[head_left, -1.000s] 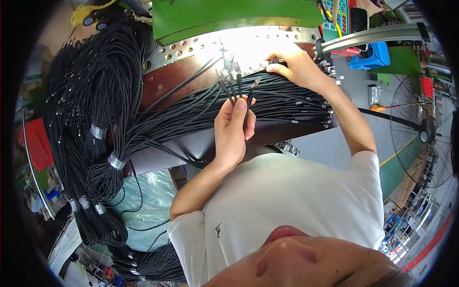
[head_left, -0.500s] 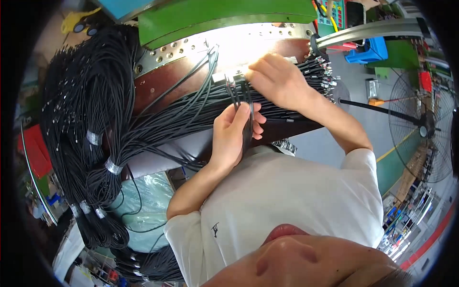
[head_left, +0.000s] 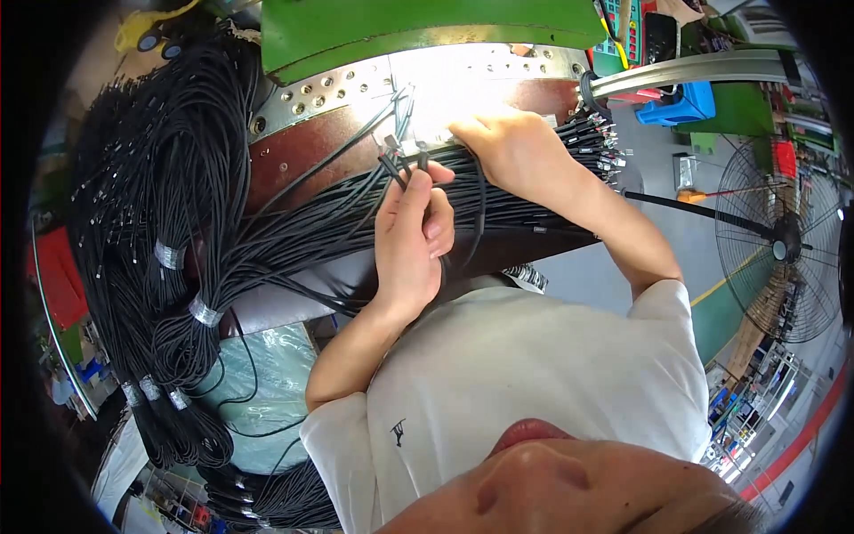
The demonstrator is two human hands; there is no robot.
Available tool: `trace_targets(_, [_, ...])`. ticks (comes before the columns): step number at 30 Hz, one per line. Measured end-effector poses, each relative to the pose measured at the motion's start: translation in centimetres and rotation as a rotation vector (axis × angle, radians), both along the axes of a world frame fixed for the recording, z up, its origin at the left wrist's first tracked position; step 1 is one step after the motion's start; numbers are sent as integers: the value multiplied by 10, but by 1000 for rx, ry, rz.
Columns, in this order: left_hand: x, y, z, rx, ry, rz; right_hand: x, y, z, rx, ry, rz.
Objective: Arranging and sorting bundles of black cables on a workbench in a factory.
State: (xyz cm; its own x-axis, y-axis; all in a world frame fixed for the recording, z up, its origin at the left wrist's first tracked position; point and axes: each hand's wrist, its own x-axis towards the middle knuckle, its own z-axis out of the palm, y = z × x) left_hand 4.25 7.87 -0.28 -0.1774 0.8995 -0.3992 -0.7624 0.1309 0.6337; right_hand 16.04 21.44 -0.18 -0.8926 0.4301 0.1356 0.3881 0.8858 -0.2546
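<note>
Several thin black cables (head_left: 402,171) are pinched in my left hand (head_left: 411,236), their stripped or connector ends pointing up and away from me. A little to the right, my right hand (head_left: 529,156) is closed, its fingertips partly lost in bright glare. From those fingertips one black cable (head_left: 481,191) curves down between my hands. Just beyond my left fingers sits a small pale block or fixture (head_left: 414,147), washed out by the light. Under both hands a thick bundle of black cables (head_left: 347,214) lies across the bench, metal-tipped ends at the right.
Large tied bundles of black cable (head_left: 191,133) hang at the left, bound with silvery tape (head_left: 205,311). A green machine panel (head_left: 427,31) stands at the back, above a perforated metal strip (head_left: 329,89). Farther right are a blue plastic holder (head_left: 680,100) and a black fan (head_left: 783,245).
My left hand has shifted left with its cables and tilted them leftward. One cable now bows separately between the two hands. My right hand has moved slightly.
</note>
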Motion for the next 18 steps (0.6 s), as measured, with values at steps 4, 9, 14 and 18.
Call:
trace_targets(4, [4, 0, -2, -80, -36, -26, -4, -5, -2, 133, -49, 49])
trace_targets(9, [8, 2, 1, -76, 74, -13, 10, -3, -15, 127, 57, 56])
trace_targets(14, [10, -2, -2, 15, -23, -130, 8, -10, 13, 389, 443, 227])
trace_targets(18, [-2, -1, 6, -62, 291, -245, 14, -9, 10, 488, 420, 298])
